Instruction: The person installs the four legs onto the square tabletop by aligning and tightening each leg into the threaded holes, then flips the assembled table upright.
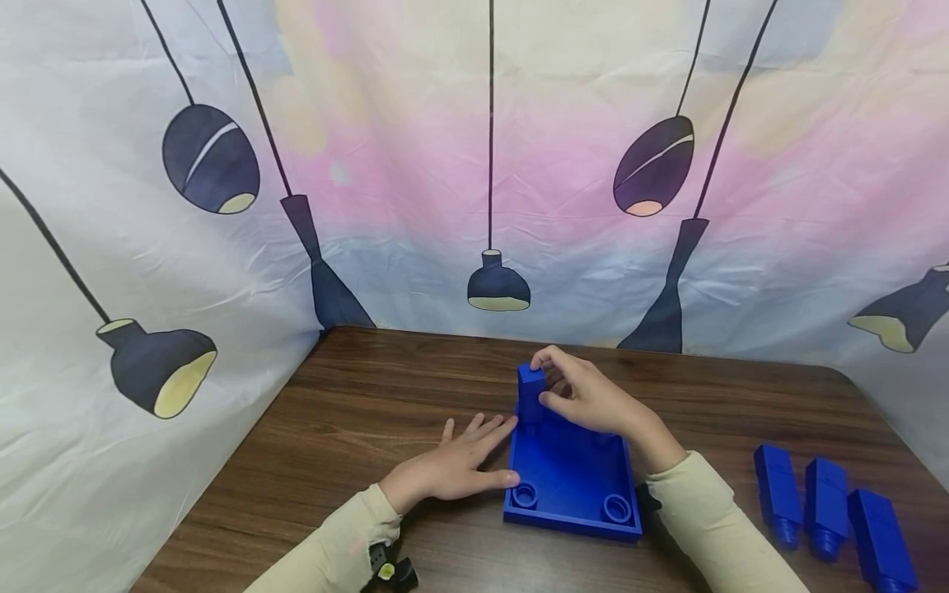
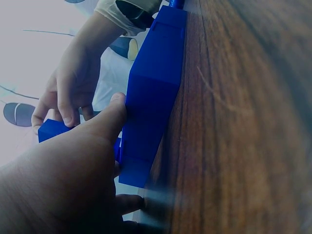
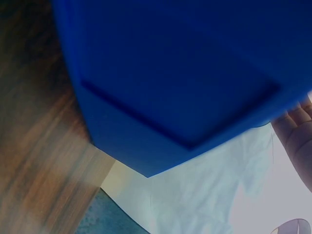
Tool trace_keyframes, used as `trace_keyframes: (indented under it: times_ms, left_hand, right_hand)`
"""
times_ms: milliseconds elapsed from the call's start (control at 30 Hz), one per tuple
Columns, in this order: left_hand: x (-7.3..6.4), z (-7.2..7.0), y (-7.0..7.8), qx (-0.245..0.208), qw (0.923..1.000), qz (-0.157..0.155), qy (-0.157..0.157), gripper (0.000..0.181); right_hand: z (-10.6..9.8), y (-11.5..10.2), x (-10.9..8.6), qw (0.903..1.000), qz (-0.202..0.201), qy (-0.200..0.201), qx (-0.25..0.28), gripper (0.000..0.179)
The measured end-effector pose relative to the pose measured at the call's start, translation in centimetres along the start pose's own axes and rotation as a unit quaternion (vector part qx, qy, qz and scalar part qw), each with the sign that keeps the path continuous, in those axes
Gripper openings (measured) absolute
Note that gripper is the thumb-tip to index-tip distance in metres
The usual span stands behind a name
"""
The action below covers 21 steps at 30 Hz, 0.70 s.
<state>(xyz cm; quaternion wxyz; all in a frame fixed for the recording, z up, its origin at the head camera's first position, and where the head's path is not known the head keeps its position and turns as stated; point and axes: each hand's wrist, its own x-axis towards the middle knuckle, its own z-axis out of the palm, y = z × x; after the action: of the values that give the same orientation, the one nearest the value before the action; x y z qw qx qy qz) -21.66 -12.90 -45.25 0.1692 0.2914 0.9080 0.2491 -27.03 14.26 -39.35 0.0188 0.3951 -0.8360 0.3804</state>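
Observation:
A blue, shallow square tray with raised rims and round sockets in its corners lies on the table. At its far left corner a square blue leg stands upright. My right hand pinches the upper part of this leg between thumb and fingers; whether its lower end sits inside the socket is hidden. Along the tray's left rim rests my left hand, fingers spread and thumb touching the near left corner. The left wrist view shows the tray's side wall close to that thumb.
Three similar blue legs with round threaded ends lie to the right: one leg, a middle leg and an outer leg. The wooden table ends at a printed cloth backdrop.

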Motion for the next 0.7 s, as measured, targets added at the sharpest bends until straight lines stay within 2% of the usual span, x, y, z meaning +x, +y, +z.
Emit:
trace_keyframes:
  times_ms: [700]
  left_hand:
    - [-0.03,-0.01,0.02,0.0,1.0,0.0,0.001,0.088]
  right_hand:
    - [-0.02,0.12,0.0,1.0,-0.004,0.001,-0.006,0.041]
